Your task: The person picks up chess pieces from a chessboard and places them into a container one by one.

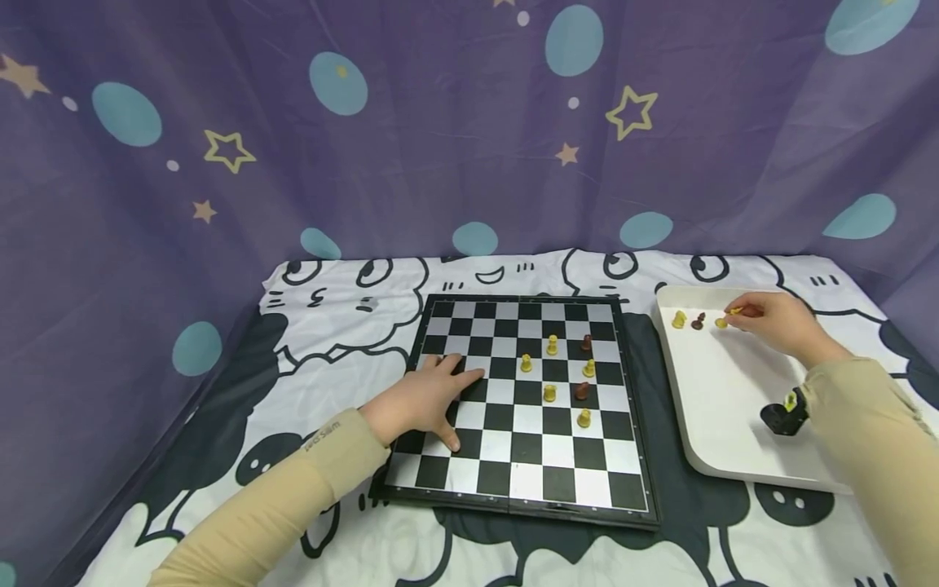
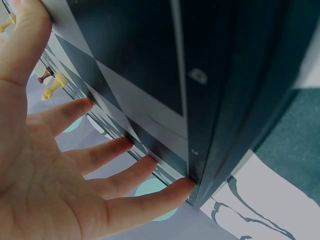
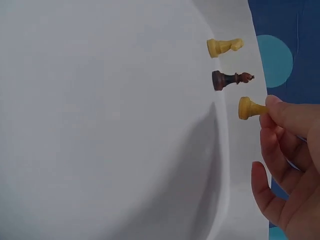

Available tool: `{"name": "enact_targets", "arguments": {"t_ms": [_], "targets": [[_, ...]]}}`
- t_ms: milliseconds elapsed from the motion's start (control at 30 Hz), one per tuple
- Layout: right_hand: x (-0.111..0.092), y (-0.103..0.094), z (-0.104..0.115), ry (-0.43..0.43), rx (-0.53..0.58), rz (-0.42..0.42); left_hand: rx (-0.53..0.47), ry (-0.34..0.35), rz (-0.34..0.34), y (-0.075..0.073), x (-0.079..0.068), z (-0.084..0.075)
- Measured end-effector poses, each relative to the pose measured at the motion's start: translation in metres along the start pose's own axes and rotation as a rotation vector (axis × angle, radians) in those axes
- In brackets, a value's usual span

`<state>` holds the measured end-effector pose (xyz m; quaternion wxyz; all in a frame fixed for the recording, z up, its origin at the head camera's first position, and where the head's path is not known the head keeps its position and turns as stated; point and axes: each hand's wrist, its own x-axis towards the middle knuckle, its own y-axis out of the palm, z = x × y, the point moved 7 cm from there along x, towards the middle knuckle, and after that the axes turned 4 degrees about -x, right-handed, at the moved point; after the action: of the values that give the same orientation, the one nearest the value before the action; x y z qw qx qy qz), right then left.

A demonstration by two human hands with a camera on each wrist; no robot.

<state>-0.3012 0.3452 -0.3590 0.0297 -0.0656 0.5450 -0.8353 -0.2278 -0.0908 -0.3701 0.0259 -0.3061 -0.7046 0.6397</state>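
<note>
My left hand (image 1: 433,397) rests spread on the left side of the black-and-white chessboard (image 1: 526,448), its fingertips (image 2: 180,189) touching the board. Over the far end of a white tray (image 1: 726,391), my right hand (image 1: 788,326) pinches a yellow chess piece (image 3: 250,108) between thumb and fingers. The piece's top is hidden by the fingers. Beside it in the tray stand a brown bishop (image 3: 232,80) and a yellow knight (image 3: 223,47). On the board's right half are several yellow pieces (image 1: 549,393) and two brown pieces (image 1: 582,391).
A cartoon-print cloth (image 1: 352,310) covers the table beneath board and tray. Behind it hangs a purple curtain (image 1: 440,163) with stars and blue ovals. The tray's raised rim (image 1: 678,416) runs just right of the board. A black wrist device (image 1: 785,417) is on the right wrist.
</note>
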Motion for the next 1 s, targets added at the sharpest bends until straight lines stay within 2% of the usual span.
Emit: {"name": "enact_targets", "arguments": {"t_ms": [133,367,533,1000], "targets": [[0.003,0.004,-0.004,-0.015,0.013,-0.03,0.0,-0.002,-0.002,0.001,0.0,0.001],[0.008,0.011,-0.006,-0.009,0.023,-0.02,0.007,-0.004,0.001,0.0,0.0,0.0],[0.011,0.014,-0.005,-0.026,0.011,-0.044,0.005,-0.015,0.006,0.0,0.0,0.001],[0.011,0.019,-0.006,-0.015,-0.001,-0.018,0.014,-0.011,0.009,0.0,0.0,0.0]]}}
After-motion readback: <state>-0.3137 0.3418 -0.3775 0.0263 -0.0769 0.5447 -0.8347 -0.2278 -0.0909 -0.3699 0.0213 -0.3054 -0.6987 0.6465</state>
